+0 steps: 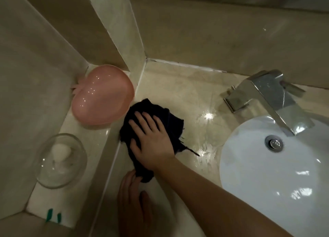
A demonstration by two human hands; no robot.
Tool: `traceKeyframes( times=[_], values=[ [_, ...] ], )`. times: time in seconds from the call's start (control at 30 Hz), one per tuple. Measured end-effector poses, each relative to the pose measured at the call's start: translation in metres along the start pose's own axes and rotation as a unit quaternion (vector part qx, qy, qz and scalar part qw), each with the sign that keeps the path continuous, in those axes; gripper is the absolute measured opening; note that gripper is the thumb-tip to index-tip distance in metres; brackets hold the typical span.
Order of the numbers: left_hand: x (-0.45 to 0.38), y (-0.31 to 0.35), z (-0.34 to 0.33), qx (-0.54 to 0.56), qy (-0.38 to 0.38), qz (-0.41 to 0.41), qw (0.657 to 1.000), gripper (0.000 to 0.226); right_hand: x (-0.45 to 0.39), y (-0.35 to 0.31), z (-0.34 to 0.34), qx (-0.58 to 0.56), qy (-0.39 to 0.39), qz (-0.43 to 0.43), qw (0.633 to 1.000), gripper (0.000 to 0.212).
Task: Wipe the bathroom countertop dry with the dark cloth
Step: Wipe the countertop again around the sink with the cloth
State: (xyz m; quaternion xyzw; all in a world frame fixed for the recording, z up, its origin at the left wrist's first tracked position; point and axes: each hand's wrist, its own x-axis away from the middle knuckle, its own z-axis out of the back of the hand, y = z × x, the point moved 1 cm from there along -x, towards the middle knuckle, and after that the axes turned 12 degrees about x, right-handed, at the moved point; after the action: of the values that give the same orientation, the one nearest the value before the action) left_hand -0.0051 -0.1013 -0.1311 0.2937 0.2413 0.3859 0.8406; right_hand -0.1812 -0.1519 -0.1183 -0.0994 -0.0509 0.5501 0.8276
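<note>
A dark, crumpled cloth (156,112) lies on the beige marble countertop (187,92), close to the left ledge. My right hand (151,139) presses flat on top of it, fingers spread and pointing toward the back wall. My left hand (135,199) rests on the counter at the near end of the cloth, its fingertips touching the cloth's lower edge. Water glistens on the countertop to the right of the cloth, between it and the sink.
A white round sink (267,174) with a chrome faucet (272,98) fills the right side. On a raised ledge to the left stand a pink heart-shaped dish (101,98) and a clear glass bowl (60,158) with something white inside. Tiled walls close the back and left.
</note>
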Motion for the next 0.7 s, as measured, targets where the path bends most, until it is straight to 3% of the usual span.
traceKeyframes(
  times=[0.1,0.27,0.37,0.5,0.63,0.7],
  values=[
    [0.000,0.003,0.001,-0.001,0.001,0.011,1.000,0.042,0.003,0.022,0.003,-0.002,0.020,-0.013,1.000,0.058],
    [0.004,0.014,0.006,0.028,0.006,0.020,0.999,0.039,0.035,0.114,0.029,0.062,0.025,-0.165,0.984,0.059],
    [0.004,0.017,0.006,0.041,-0.009,0.030,0.999,0.040,0.060,0.136,0.037,0.101,0.012,-0.227,0.969,0.060],
    [0.005,0.017,0.009,0.052,-0.029,0.053,0.997,0.045,0.098,0.072,0.026,0.095,0.022,-0.277,0.956,0.059],
    [0.003,0.020,0.013,0.067,-0.037,0.065,0.995,0.050,0.131,-0.027,0.003,0.089,-0.013,-0.151,0.984,0.058],
    [0.002,0.020,0.015,0.084,-0.039,0.097,0.991,0.055,0.127,-0.043,-0.006,0.113,-0.023,-0.126,0.985,0.059]
  ],
)
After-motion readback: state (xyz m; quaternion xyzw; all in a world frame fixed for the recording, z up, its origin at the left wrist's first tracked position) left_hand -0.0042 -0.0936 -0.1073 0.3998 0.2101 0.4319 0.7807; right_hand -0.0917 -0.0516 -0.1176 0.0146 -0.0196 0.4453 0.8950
